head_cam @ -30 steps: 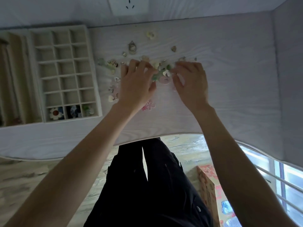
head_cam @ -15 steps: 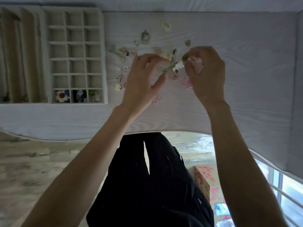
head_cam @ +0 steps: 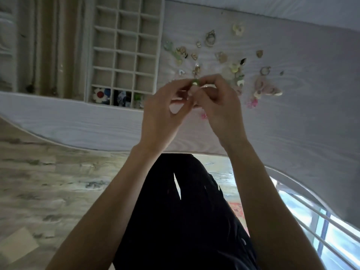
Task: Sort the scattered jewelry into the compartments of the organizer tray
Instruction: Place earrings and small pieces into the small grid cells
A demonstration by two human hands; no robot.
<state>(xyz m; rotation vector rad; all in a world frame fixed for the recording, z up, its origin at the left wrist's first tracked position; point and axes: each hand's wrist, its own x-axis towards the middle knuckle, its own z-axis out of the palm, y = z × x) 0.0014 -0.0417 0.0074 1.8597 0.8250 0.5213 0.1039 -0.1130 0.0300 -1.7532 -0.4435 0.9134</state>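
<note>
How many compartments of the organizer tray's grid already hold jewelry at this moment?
3, all in the nearest row of the organizer tray: a white flower piece, a blue piece, a green piece. The left hand partly hides the last.

Organizer tray (head_cam: 124, 45) cut off at top; scattered jewelry (head_cam: 224, 61) blurred.

Left hand (head_cam: 163, 110) and right hand (head_cam: 218, 106) raised, fingertips pinching together
</note>
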